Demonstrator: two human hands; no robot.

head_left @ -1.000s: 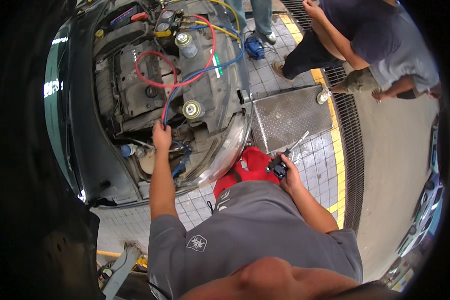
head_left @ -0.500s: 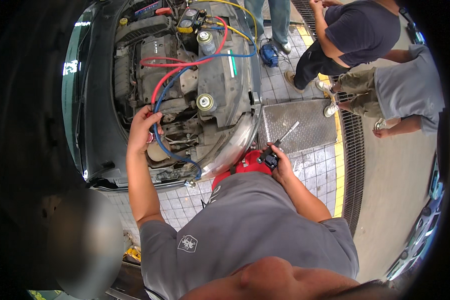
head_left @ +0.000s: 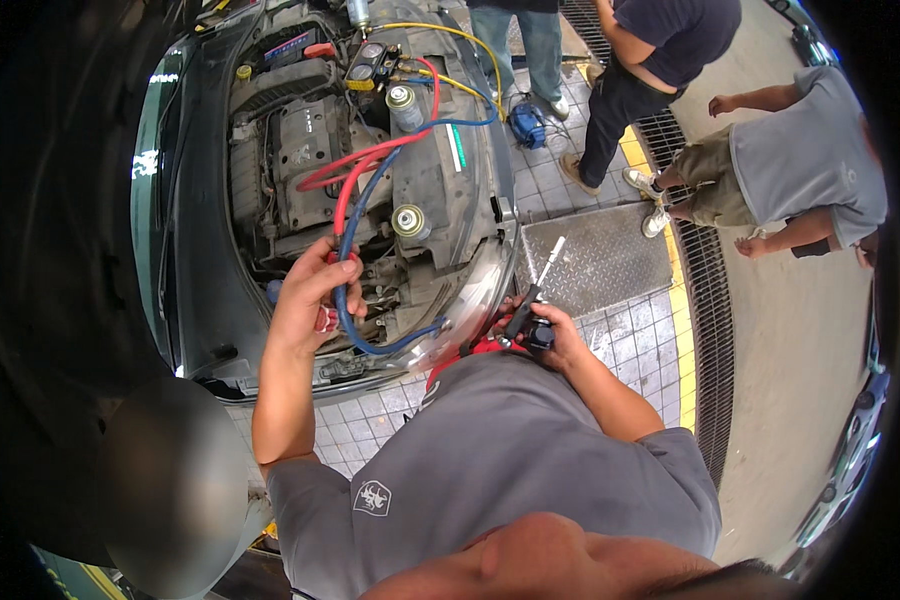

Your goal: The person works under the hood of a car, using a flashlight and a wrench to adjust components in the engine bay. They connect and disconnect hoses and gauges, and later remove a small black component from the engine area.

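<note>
In my left hand [head_left: 315, 290], closed over the near side of the engine bay, is the end of a red hose [head_left: 346, 198] with a red fitting. A blue hose [head_left: 362, 342] loops across the front of the same fingers; whether they also grip it, I cannot tell. My right hand [head_left: 567, 343] is wrapped round a tool with a black handle and a silver shaft [head_left: 532, 298], which points up and away. A small black block-shaped thing [head_left: 541, 334] sits in that palm too. Both hoses lead to a gauge manifold [head_left: 372, 66] at the far end of the bay.
Two cans [head_left: 410, 221] [head_left: 403, 104] stand on the bay's front panel, and a yellow hose [head_left: 457, 32] curves beyond. The headlight [head_left: 467, 304] borders the bay. Several people stand right and beyond, near a blue device [head_left: 527, 126], a metal plate [head_left: 595, 252] and a drain grate [head_left: 707, 300].
My left hand has come nearer and to the right, bringing the hose ends along. In my right hand the tool has turned more upright. A bystander at right has lifted an arm.
</note>
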